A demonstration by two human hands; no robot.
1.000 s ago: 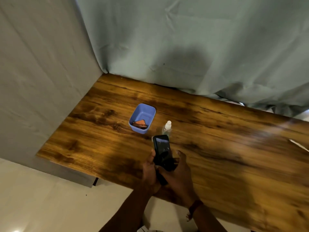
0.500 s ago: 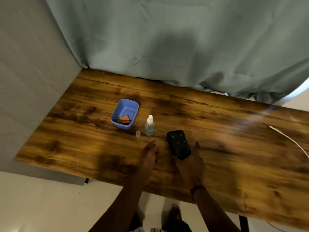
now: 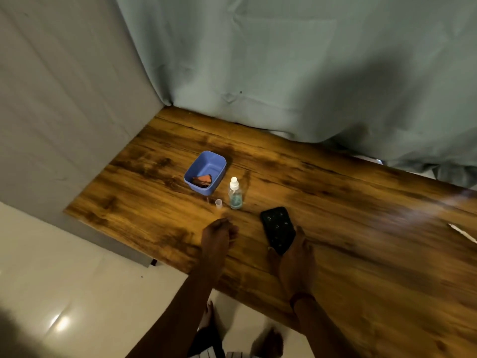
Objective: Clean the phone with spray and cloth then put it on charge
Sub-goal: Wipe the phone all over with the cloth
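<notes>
A black phone lies flat on the wooden table, its back up. My right hand grips its near end, thumb on the right side and fingers on the left. My left hand hovers just left of the phone with its fingers curled in and nothing in it. A small clear spray bottle with bluish liquid and a white nozzle stands upright beyond my left hand. Its clear cap sits beside it. An orange cloth lies inside a blue plastic tub.
A white charging cable lies at the table's far right edge. A grey-green curtain hangs behind the table and a grey panel closes off its left side. The white floor and my feet show below the near edge.
The phone went from upright in both hands down onto the table to the right of the bottle. My left hand let go and drew back to the left. The view shifted.
</notes>
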